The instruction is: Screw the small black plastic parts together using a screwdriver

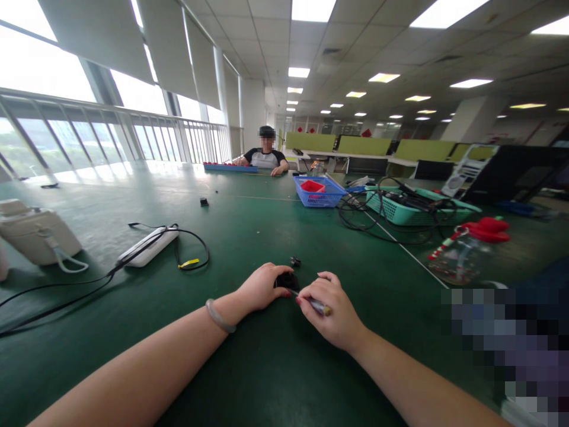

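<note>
My left hand (262, 287) is closed around the edge of a small black box-like part (287, 281), steadying it against the green table. Fingers of my right hand (331, 308) grip a screwdriver (319, 306) with a clear handle and a yellowish end. Its shaft points left at the black part; whether the tip touches it I cannot make out. Just beyond the black part lies a small dark metal piece (296, 261).
Left stand a white power bank-like block (149, 248) with black cables and a beige bag (38, 231). Right are a blue basket (320, 199), a green basket (389, 207) with cables and a red-lidded bottle (466, 252). Across the table (249, 231) sits a person (267, 155).
</note>
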A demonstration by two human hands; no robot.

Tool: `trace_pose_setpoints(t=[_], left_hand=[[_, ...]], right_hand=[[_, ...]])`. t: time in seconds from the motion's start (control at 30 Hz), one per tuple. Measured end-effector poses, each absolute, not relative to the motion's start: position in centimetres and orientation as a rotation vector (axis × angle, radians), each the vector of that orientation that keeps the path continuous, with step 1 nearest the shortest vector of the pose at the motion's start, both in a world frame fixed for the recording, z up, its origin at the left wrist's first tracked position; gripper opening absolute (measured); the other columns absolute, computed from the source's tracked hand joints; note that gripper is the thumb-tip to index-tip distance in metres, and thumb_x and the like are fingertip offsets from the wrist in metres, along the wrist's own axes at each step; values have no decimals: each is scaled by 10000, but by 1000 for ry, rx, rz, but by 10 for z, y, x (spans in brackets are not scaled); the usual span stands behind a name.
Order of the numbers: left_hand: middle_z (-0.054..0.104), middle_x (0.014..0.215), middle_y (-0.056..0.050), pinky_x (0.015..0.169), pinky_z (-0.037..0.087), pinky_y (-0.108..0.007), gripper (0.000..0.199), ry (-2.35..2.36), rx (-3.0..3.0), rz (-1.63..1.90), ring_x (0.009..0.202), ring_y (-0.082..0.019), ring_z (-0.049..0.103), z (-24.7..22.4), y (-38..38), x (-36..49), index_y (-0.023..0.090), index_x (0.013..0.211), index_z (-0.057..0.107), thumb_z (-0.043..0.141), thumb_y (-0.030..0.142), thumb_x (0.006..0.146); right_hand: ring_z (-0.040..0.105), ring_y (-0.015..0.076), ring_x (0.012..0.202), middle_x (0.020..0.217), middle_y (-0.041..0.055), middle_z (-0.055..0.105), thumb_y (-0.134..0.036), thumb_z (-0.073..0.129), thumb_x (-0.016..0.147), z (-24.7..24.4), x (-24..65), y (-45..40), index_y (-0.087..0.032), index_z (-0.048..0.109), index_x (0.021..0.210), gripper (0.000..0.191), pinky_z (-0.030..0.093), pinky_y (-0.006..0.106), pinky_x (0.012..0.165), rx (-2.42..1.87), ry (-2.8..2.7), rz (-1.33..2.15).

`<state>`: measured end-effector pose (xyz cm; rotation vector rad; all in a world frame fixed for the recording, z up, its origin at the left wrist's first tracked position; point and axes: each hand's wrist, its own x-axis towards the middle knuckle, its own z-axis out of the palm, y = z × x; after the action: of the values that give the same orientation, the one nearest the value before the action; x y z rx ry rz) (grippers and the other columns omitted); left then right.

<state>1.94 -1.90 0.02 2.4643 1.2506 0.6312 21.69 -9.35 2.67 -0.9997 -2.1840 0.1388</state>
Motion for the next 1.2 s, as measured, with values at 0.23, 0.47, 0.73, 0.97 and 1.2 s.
trace_pose_setpoints(t=[0.23,0.47,0.73,0.97,1.2], left_hand=[[659,1129,-79,966,458,-352,510,1234,2481,630,1050,-242,601,-1,-18,19,228,1242,601,706,322,752],[659,1131,-72,965,459,-364,512,1233,2472,607,1064,-249,598,0,-19,20,238,1242,596,708,368,760],[657,1147,-77,967,456,-362,514,1250,2473,591,1077,-251,592,2,-19,19,236,1245,595,710,365,760],[664,1110,-74,951,465,-364,475,1244,2478,629,1041,-243,598,0,-20,20,227,1218,605,694,368,773],[663,1102,-68,957,463,-366,424,1211,2512,639,1049,-238,594,0,-21,20,226,1202,598,657,353,803]], right_hand=[[583,147,733,727,-25,656,-236,549,900,28,213,-96,-230,617,776,142,296,430,994,-1029,-2197,173],[614,178,763,786,1,697,-329,519,923,26,216,-87,-230,676,803,220,427,353,820,-1148,-2072,407],[657,188,844,919,20,712,-408,566,898,24,221,-84,-226,691,967,232,500,290,741,-1144,-1932,753],[613,214,864,887,41,693,-298,514,917,28,220,-95,-243,669,952,168,467,376,830,-1052,-1993,286],[615,221,882,896,24,688,-308,463,939,25,221,-88,-244,645,947,193,460,361,796,-1209,-1969,307]])
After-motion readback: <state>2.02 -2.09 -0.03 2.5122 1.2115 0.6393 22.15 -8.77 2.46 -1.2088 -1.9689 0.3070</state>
